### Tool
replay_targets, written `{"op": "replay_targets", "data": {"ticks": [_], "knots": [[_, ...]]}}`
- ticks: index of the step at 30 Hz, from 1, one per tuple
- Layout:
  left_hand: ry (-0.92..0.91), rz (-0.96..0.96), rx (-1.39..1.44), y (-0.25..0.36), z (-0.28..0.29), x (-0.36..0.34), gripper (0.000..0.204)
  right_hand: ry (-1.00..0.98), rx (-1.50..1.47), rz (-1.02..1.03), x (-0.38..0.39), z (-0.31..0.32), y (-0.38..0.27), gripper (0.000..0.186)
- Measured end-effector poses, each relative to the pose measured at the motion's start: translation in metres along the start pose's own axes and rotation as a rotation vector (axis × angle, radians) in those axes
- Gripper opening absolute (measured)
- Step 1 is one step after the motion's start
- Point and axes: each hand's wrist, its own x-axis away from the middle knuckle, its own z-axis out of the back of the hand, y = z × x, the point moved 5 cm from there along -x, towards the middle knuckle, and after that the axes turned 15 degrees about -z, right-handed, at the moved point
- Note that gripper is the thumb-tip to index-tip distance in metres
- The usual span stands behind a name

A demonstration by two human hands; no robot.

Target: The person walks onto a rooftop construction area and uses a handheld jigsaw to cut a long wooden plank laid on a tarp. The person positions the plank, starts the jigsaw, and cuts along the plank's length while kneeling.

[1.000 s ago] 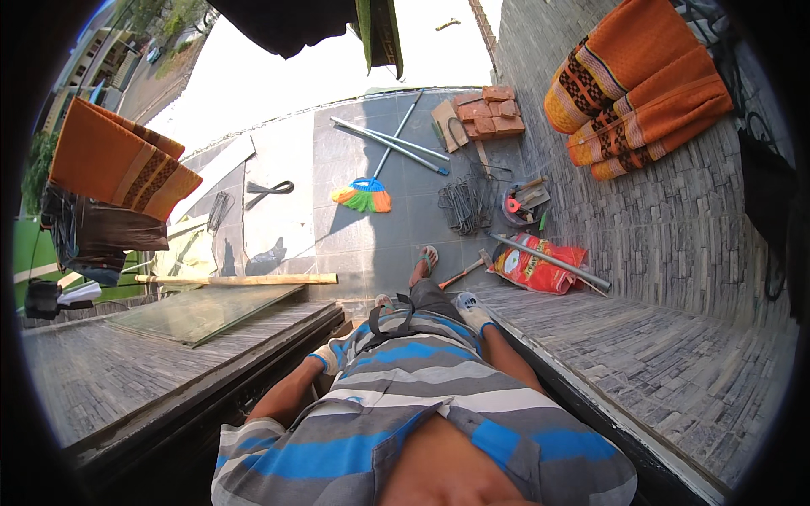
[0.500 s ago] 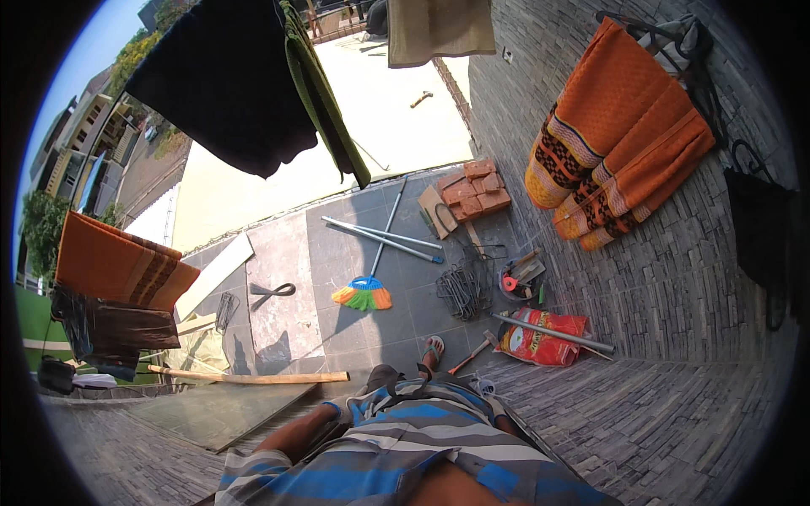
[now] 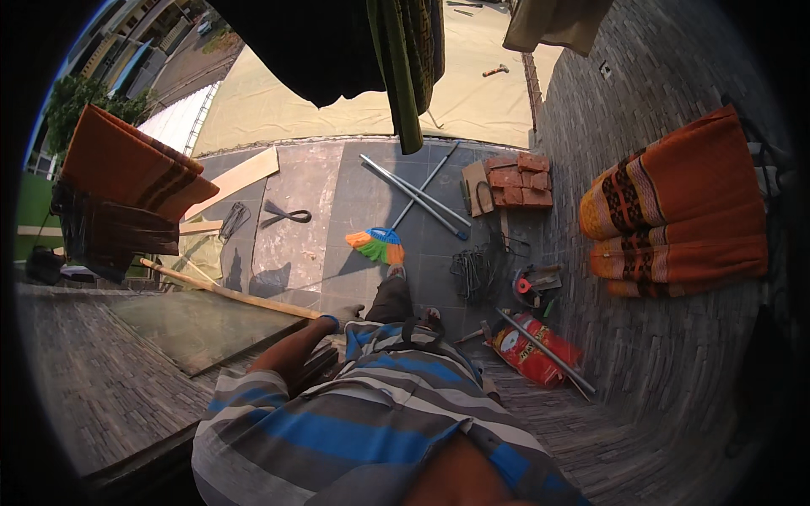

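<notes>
My left hand (image 3: 348, 315), in a glove with a blue cuff, is out to the left of my striped shirt, beside the near end of a long bamboo pole (image 3: 228, 288); its fingers are too small and dim to tell whether they grip anything. A glass-like panel (image 3: 169, 329) lies left of that arm. My right hand is mostly hidden behind my shirt at the right side. My sandalled feet stand on grey tiles (image 3: 337, 278), one just below a multicoloured broom head (image 3: 375, 246). A red sack (image 3: 527, 350) with a metal pipe (image 3: 548, 354) across it lies to my right.
Loose poles (image 3: 409, 192), a brick stack (image 3: 516, 179), a wire bundle (image 3: 472, 274), a tool bucket (image 3: 527, 287), a looped strap (image 3: 285, 212) and boards (image 3: 236, 181) lie ahead. Orange cloths (image 3: 135, 169) hang either side, dark cloth (image 3: 329, 42) overhead. A stone-patterned wall (image 3: 641, 84) bounds the right.
My feet have stepped, one now nearer the broom head. My left arm has swung forward toward the bamboo pole, and the view of the floor has shifted as my head moved.
</notes>
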Motion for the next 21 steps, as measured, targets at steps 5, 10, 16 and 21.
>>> {"op": "replay_targets", "data": {"ticks": [5, 10, 16, 21], "knots": [[0.081, -0.019, 0.09, -0.013, 0.012, -0.003, 0.091, -0.018, 0.081, -0.026, 0.007, 0.007, -0.026, 0.045], [0.105, -0.011, 0.065, -0.025, 0.039, -0.008, 0.086, 0.02, 0.176, -0.033, 0.008, 0.022, -0.088, 0.044], [0.188, 0.034, 0.324, -0.121, 0.052, 0.002, 0.083, -0.057, 0.195, -0.043, 0.0, 0.024, -0.212, 0.043], [0.352, -0.026, 0.541, -0.094, 0.103, 0.034, 0.048, -0.061, 0.213, -0.033, -0.036, 0.004, -0.29, 0.045]]}}
